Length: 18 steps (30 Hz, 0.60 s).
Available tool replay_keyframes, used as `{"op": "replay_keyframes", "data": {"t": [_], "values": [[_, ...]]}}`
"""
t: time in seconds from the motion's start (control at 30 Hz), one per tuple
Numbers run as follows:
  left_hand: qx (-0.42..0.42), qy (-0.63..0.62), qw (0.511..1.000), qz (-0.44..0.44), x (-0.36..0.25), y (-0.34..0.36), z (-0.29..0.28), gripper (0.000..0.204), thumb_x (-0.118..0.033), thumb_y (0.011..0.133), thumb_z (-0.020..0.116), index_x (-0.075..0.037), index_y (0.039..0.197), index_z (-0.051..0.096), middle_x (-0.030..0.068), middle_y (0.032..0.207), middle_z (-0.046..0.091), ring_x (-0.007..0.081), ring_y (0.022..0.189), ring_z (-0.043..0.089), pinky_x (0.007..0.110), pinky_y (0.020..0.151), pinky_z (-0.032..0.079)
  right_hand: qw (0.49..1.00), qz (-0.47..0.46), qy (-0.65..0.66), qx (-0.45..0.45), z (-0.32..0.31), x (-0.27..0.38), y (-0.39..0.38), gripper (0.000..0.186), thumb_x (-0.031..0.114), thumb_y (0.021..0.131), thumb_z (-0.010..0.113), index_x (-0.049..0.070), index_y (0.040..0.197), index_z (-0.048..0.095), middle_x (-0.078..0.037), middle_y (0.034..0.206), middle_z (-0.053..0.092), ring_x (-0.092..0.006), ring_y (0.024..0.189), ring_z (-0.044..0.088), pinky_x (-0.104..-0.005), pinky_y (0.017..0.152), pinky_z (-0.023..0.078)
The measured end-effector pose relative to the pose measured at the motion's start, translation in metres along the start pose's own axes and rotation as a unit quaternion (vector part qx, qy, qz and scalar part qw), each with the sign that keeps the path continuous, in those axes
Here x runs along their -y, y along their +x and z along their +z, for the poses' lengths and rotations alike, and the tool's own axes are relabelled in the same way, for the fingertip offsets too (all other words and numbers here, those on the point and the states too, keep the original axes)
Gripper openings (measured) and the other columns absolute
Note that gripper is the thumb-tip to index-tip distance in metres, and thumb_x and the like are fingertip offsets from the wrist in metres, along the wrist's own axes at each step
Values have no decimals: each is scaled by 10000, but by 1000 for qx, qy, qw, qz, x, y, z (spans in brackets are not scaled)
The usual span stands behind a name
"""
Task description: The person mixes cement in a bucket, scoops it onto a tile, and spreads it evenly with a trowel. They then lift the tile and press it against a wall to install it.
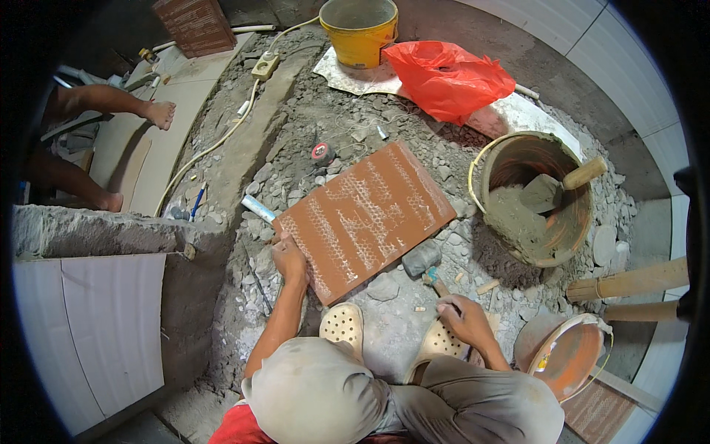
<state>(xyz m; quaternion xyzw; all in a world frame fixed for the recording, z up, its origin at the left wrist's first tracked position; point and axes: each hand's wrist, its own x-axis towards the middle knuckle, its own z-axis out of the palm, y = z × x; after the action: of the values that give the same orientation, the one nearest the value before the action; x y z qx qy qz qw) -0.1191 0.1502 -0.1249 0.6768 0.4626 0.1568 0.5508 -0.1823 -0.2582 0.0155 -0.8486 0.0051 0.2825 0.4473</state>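
Note:
My left hand (289, 260) grips the left edge of a brown rectangular tile (362, 222), whose back shows pale raised rows; it lies slanted over the rubble. My right hand (462, 322) is closed at the end of the handle of a rubber mallet (421, 260), whose grey head rests beside the tile's lower right edge. A pale tube (257, 207) lies at the tile's left corner, and a roll of tape (322, 154) sits above it. My cream perforated clogs (342, 325) are below the tile.
A mortar bucket (510, 244) with a trowel (543, 189) stands right, another bucket (540, 340) below. Yellow bucket (355, 41), red plastic bag (447, 78), power strip (265, 66) and cord lie beyond. Someone's bare legs (111, 100) appear left, behind a tiled ledge (111, 229). Bamboo poles (629, 281) jut rightward.

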Motion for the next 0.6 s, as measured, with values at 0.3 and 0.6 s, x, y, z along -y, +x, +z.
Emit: {"op": "replay_keyframes", "data": {"t": [0.3, 0.6], "values": [[81, 25, 996, 6, 7, 2, -24, 272, -200, 1004, 601, 40, 1097, 691, 79, 912, 685, 143, 790, 605, 322, 716, 505, 858, -229, -290, -357, -207, 77, 8, 253, 69, 931, 634, 29, 1181, 643, -206, 1056, 611, -375, 974, 613, -414, 856, 487], [213, 94, 955, -182, -33, 12, -38, 227, -237, 970, 527, -35, 1042, 602, 119, 881, 594, 297, 749, 623, 480, 674, 608, 791, -53, -536, -291, -400, -2, 133, 453, 311, 967, 648, 31, 1322, 616, -231, 1154, 633, -399, 1139, 601, -485, 1003, 461]]}}
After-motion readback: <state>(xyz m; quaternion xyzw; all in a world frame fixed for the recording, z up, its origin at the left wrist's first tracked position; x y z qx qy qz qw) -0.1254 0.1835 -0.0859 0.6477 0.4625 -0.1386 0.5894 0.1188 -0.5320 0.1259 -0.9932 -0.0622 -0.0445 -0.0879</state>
